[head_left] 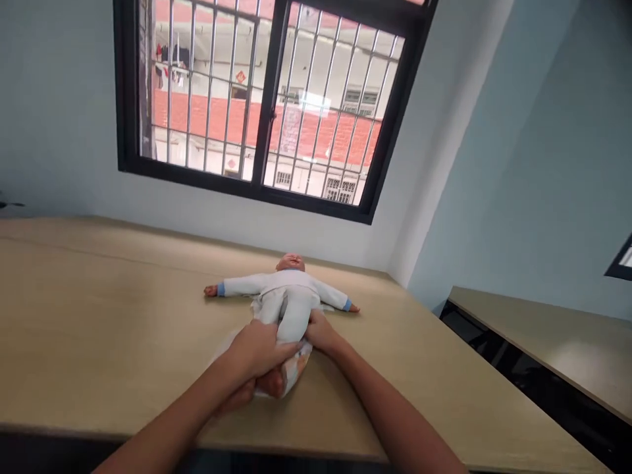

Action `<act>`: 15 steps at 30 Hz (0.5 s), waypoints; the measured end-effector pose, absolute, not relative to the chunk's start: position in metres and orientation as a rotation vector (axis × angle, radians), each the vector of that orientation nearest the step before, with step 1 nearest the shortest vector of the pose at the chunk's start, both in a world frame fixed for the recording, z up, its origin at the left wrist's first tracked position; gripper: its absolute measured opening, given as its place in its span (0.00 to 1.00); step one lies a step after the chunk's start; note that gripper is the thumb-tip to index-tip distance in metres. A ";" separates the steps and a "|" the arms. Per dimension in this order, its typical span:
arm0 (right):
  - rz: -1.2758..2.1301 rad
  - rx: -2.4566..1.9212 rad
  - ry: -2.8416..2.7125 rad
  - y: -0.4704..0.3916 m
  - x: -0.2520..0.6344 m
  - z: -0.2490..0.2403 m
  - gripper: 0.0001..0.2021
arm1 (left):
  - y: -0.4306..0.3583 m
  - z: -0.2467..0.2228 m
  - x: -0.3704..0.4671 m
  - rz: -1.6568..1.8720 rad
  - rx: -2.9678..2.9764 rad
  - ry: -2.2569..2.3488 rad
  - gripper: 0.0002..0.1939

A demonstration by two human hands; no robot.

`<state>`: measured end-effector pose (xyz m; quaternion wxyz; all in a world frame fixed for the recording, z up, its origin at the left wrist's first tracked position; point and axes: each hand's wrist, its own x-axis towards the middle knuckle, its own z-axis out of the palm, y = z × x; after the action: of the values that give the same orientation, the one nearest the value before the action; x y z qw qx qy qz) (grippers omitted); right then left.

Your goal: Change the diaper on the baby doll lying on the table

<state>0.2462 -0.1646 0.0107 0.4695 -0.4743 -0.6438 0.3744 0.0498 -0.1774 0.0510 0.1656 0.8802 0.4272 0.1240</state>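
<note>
Left hand [261,345] is clasping the doll's legs [295,316], right hand [320,331] is hiding its fingertips, grip unclear; uneven tugging risks twisting them.

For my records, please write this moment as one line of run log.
doll: face up on table, arms spread | left hand: holding its legs | right hand: at its thigh, fingertips hidden

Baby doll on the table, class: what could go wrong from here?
The baby doll's legs might slip from the left hand, which wraps across them. The patterned white material beneath could bunch or drag out of place near the right hand.
</note>
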 end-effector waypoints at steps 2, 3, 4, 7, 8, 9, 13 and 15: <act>1.147 -1.077 -1.498 -0.170 0.260 0.006 0.10 | -0.183 0.054 0.047 0.340 2.487 1.258 0.34; 1.273 -1.005 -1.462 -0.172 0.266 0.005 0.12 | -0.185 0.055 0.046 0.326 2.475 1.278 0.34; 1.325 -0.969 -1.420 -0.173 0.271 0.006 0.15 | -0.187 0.056 0.046 0.306 2.462 1.295 0.35; 1.417 -0.912 -1.306 -0.170 0.276 0.007 0.18 | -0.191 0.056 0.047 0.257 2.426 1.360 0.38; 1.426 -0.889 -1.270 -0.169 0.275 0.007 0.19 | -0.191 0.055 0.047 0.254 2.449 1.376 0.39; 1.419 -0.846 -1.249 -0.167 0.273 0.006 0.20 | -0.190 0.054 0.046 0.252 2.461 1.382 0.40; 1.402 -0.828 -1.213 -0.168 0.272 0.011 0.22 | -0.185 0.050 0.036 0.314 2.460 1.303 0.40; 1.295 -1.001 -1.285 -0.172 0.280 0.018 0.19 | -0.179 0.051 0.027 0.304 2.455 1.224 0.36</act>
<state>0.2801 -0.1724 0.0177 0.5061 -0.4148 -0.5326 0.5367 0.0272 -0.1793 0.0511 0.1898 0.8734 0.4353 0.1083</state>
